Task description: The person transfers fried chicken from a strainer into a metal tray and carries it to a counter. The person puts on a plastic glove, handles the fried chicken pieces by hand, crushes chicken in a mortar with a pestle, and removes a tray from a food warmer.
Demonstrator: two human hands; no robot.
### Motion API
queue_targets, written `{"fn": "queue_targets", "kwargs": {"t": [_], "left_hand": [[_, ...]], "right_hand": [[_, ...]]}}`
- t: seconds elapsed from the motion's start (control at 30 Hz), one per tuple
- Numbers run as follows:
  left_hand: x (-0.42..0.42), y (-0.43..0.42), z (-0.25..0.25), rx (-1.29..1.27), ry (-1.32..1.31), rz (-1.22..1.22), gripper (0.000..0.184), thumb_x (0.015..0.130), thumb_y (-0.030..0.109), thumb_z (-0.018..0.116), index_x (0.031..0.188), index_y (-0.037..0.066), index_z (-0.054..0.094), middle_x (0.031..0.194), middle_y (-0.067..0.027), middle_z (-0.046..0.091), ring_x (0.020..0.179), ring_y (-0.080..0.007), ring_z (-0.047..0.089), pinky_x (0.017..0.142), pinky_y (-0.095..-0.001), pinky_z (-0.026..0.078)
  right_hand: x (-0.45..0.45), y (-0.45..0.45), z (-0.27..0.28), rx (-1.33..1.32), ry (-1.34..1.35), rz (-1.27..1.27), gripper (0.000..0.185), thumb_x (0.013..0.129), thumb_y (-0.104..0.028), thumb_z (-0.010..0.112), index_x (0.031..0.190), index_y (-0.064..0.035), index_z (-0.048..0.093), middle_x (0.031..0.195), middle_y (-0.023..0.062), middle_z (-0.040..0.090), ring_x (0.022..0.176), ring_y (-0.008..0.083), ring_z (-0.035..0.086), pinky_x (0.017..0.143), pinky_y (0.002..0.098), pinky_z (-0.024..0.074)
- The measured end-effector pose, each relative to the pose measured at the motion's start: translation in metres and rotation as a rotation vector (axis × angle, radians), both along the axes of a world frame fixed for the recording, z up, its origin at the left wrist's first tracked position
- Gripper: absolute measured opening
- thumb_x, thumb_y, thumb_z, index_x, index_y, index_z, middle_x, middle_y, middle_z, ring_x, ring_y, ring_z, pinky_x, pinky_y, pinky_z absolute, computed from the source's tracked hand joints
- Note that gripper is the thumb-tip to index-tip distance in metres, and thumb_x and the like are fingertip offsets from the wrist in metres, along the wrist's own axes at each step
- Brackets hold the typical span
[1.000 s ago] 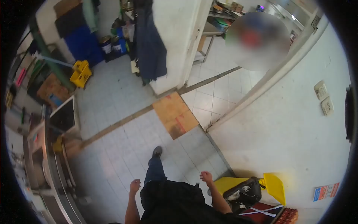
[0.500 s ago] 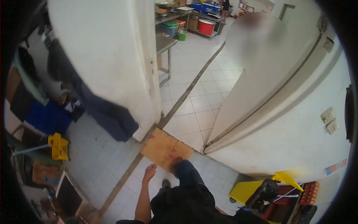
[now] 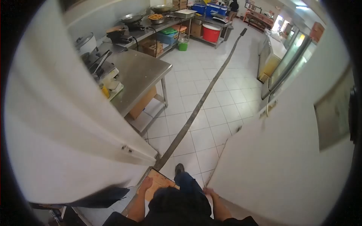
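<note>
My left hand (image 3: 146,183) hangs low at my side, its fingers loosely curled with nothing visible in them. Below it lies a flat brown cardboard sheet (image 3: 160,181) on the floor at the doorway. My right hand (image 3: 209,191) is also low, near the white door panel (image 3: 249,173); its fingers look curled in and hold nothing I can see. Whether that hand touches the panel is unclear. One dark shoe (image 3: 180,168) is stretched forward onto the white floor tiles (image 3: 196,140), past the cardboard.
On the left stands a steel table (image 3: 145,69) with utensils, and behind it woks (image 3: 132,19) on burners. A red bucket (image 3: 212,33) sits under the far table. Glass-door fridges (image 3: 290,56) line the right. A grey floor strip (image 3: 203,98) runs ahead. One person (image 3: 233,8) stands far back.
My view has moved forward into the doorway, showing more of the kitchen. The yellow mop bucket and egg trays have left view. My right hand has come into view, and one foot is forward.
</note>
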State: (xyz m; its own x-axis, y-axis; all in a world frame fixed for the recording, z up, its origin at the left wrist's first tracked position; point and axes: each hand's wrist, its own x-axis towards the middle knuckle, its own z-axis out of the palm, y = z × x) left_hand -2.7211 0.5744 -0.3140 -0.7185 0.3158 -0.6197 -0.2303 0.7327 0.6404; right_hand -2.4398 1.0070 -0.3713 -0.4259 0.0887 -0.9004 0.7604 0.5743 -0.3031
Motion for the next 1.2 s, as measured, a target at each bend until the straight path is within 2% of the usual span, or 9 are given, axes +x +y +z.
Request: {"fn": "queue_targets", "kwargs": {"t": [0.13,0.3,0.5,0.67,0.7,0.77,0.9,1.13,1.2], "left_hand": [[-0.035,0.018,0.026,0.058,0.217,-0.127,0.042,0.096,0.038,0.043,0.115,0.003,0.058,0.103,-0.0182,0.064,0.090,-0.0302,0.064,0.076,-0.0431,0.050],[-0.163,0.137,0.086,0.276,-0.350,0.462,0.046,0.100,0.040,0.043,0.117,0.000,0.058,0.104,-0.0118,0.064,0.090,-0.0203,0.060,0.075,-0.0340,0.048],[-0.429,0.355,0.123,0.228,-0.157,0.154,0.048,0.098,0.041,0.048,0.121,0.001,0.059,0.108,-0.0102,0.066,0.101,-0.0210,0.061,0.088,-0.0348,0.046],[-0.645,0.522,0.202,0.291,-0.087,0.058,0.047,0.097,0.042,0.050,0.124,0.004,0.058,0.120,-0.0103,0.062,0.111,-0.0228,0.056,0.093,-0.0362,0.045],[-0.688,0.550,0.219,0.382,-0.138,0.123,0.048,0.097,0.043,0.049,0.126,0.006,0.056,0.123,-0.0084,0.061,0.112,-0.0215,0.055,0.091,-0.0375,0.046],[-0.781,0.601,0.240,0.516,-0.161,0.202,0.049,0.097,0.045,0.049,0.129,0.008,0.053,0.127,-0.0059,0.057,0.115,-0.0199,0.052,0.090,-0.0390,0.046],[-0.978,0.702,0.267,0.714,0.038,0.292,0.052,0.096,0.045,0.049,0.132,0.008,0.051,0.131,-0.0065,0.055,0.122,-0.0238,0.048,0.092,-0.0407,0.045],[-1.248,0.853,0.312,0.873,0.275,0.569,0.066,0.096,0.050,0.048,0.142,0.004,0.037,0.149,-0.0143,0.034,0.137,-0.0330,0.033,0.105,-0.0479,0.035],[-1.289,0.866,0.327,0.911,0.301,0.653,0.069,0.096,0.052,0.047,0.144,0.004,0.033,0.151,-0.0160,0.030,0.139,-0.0345,0.029,0.107,-0.0490,0.033]], "right_hand": [[-0.222,0.113,0.095,0.438,0.924,-0.385,0.030,0.092,-0.026,0.048,0.099,-0.0023,0.065,0.079,0.0117,0.069,0.071,0.0248,0.068,0.066,0.0356,0.0532],[-0.466,0.243,0.197,0.014,0.865,-0.543,0.026,0.091,-0.022,0.053,0.105,-0.0042,0.065,0.082,0.0094,0.071,0.071,0.0171,0.068,0.064,0.0317,0.0548],[-0.578,0.388,0.094,0.608,0.824,-0.168,0.024,0.087,-0.026,0.053,0.099,-0.0111,0.068,0.076,0.0100,0.070,0.071,0.0219,0.069,0.066,0.0331,0.0539],[-0.534,0.415,0.057,0.123,0.310,-0.452,0.024,0.084,-0.021,0.058,0.102,-0.0087,0.069,0.078,0.0053,0.069,0.058,0.0135,0.065,0.049,0.0286,0.0514],[-0.532,0.411,0.063,0.098,0.144,-0.497,0.037,0.083,-0.038,0.052,0.101,-0.0108,0.070,0.086,0.0152,0.070,0.083,0.0308,0.068,0.081,0.0417,0.0520],[-0.511,0.402,0.057,0.455,0.714,-0.018,0.041,0.089,-0.040,0.048,0.090,-0.0056,0.070,0.071,0.0102,0.067,0.063,0.0229,0.066,0.059,0.0367,0.0536],[-0.537,0.417,0.110,0.102,0.339,-0.688,0.042,0.091,-0.041,0.050,0.103,-0.0038,0.064,0.085,0.0118,0.065,0.077,0.0226,0.063,0.069,0.0360,0.0511],[-0.744,0.620,0.075,0.014,0.763,-0.613,0.053,0.093,-0.042,0.054,0.127,-0.0007,0.055,0.110,0.0146,0.061,0.101,0.0220,0.058,0.086,0.0347,0.0467],[-0.847,0.751,-0.023,-0.433,0.695,-0.824,0.036,0.089,-0.037,0.057,0.106,-0.0047,0.062,0.087,0.0110,0.064,0.073,0.0202,0.060,0.065,0.0341,0.0507]]}}
